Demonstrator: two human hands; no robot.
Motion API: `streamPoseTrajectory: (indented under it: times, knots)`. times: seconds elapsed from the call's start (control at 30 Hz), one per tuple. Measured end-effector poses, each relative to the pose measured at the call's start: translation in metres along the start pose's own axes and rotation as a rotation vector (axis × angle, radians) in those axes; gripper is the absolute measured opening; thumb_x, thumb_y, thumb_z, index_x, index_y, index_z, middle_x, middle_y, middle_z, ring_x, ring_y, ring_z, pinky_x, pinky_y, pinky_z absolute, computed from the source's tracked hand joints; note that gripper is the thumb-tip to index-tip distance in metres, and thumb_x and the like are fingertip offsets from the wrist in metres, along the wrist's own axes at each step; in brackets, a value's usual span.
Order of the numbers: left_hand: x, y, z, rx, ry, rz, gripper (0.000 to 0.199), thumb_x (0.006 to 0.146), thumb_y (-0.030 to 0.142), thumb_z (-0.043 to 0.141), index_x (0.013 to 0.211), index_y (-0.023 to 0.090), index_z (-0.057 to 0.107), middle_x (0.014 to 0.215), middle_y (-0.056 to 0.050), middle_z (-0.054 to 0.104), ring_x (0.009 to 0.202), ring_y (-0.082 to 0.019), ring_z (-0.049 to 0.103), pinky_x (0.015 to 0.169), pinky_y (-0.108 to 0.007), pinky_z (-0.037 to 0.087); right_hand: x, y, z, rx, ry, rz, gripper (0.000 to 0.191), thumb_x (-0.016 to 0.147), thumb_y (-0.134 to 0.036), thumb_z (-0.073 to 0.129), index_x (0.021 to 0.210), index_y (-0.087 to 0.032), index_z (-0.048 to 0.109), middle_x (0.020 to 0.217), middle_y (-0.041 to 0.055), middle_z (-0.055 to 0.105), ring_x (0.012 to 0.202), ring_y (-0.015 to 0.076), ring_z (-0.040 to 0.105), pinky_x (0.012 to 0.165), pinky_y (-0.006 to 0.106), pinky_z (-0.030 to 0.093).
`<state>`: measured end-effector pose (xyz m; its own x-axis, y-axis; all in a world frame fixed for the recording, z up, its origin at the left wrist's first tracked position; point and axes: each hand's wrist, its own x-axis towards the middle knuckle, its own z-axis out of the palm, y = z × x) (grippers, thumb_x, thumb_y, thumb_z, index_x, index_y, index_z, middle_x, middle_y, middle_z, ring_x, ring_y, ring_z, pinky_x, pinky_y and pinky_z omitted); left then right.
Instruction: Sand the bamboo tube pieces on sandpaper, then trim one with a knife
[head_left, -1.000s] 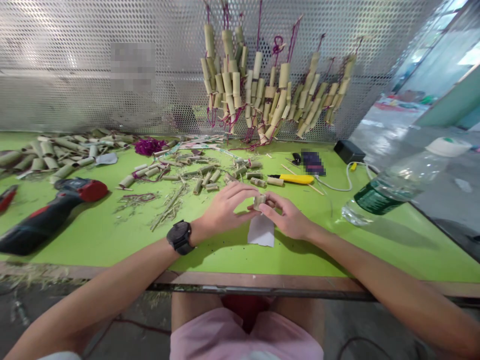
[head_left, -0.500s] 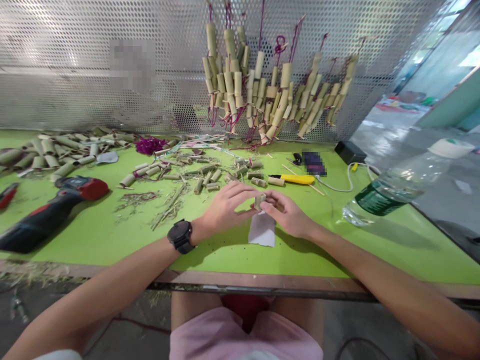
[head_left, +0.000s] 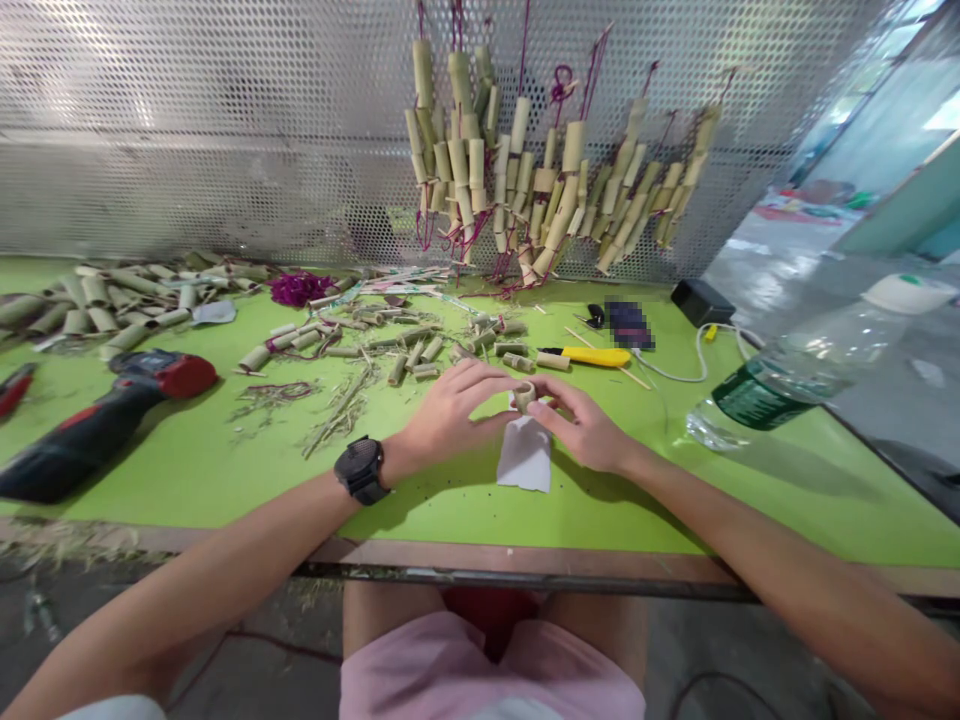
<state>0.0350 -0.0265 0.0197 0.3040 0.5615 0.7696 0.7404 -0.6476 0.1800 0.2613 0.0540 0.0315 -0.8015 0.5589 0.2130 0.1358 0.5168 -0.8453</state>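
A short piece of bamboo tube (head_left: 526, 397) is held up between my hands, its hollow end tipped partly toward me. My right hand (head_left: 581, 425) grips it, with the thumb on the near side and the fingers behind. From the other side my left hand (head_left: 461, 408) closes on it with thumb and fingertips; the exact contact there is partly hidden. Under the hands a small white sheet of paper (head_left: 524, 458) lies on the green tabletop (head_left: 450, 515). Just beyond my fingers lie cut bamboo pieces (head_left: 553, 361) and a yellow-handled knife (head_left: 596, 357).
A cordless drill (head_left: 112, 415) lies at left, before a pile of bamboo tubes (head_left: 97, 295). At right stand a water bottle (head_left: 772, 385) and a black box (head_left: 703, 301) with a white cable. Strung bamboo pieces (head_left: 555, 225) hang on the perforated metal panel (head_left: 187, 180).
The bamboo piece has been turned between my fingers, so its hollow end shows more now. It has shifted slightly right. My hands have otherwise barely moved.
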Motion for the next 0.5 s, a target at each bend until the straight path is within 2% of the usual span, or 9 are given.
streamPoseTrajectory:
  times: [0.17,0.27,0.37,0.5]
  knots:
    - [-0.0026,-0.0053,0.0014,0.015,-0.049,-0.025,0.013,0.103,0.029,0.07,0.107,0.021,0.079,0.103,-0.008,0.083,0.096,-0.023,0.075,0.086,-0.042,0.063,0.0027,0.0029,-0.004,-0.149,0.069,-0.073,0.037,0.108,-0.048,0.054,0.134,-0.027,0.069,0.13,0.0108,0.076,0.105,0.0272,0.072,0.081,0.041,0.058]
    - [-0.0043,-0.008,0.0036,0.026,-0.065,-0.011,0.016,0.105,0.03,0.068,0.101,0.021,0.08,0.097,-0.007,0.083,0.091,-0.023,0.075,0.08,-0.04,0.062,0.0033,0.0037,-0.0041,-0.18,0.073,-0.068,0.04,0.108,-0.052,0.054,0.135,-0.025,0.068,0.113,0.0102,0.079,0.089,0.0245,0.073,0.07,0.037,0.055]
    - [-0.0045,-0.0081,0.005,-0.003,-0.038,-0.006,0.015,0.104,0.03,0.069,0.099,0.022,0.08,0.094,-0.006,0.083,0.087,-0.022,0.075,0.077,-0.038,0.061,0.0027,0.0025,-0.0038,-0.116,0.04,-0.023,0.044,0.109,-0.057,0.051,0.136,-0.025,0.066,0.093,0.0068,0.078,0.08,0.0232,0.073,0.063,0.034,0.053]
    - [-0.0033,-0.005,0.0043,-0.083,0.01,-0.083,0.019,0.105,0.035,0.069,0.096,0.022,0.081,0.091,-0.007,0.083,0.083,-0.021,0.075,0.077,-0.038,0.062,0.001,-0.0005,-0.0044,-0.123,0.041,-0.046,0.043,0.107,-0.057,0.055,0.136,-0.027,0.066,0.096,0.0059,0.078,0.074,0.021,0.07,0.059,0.033,0.049]
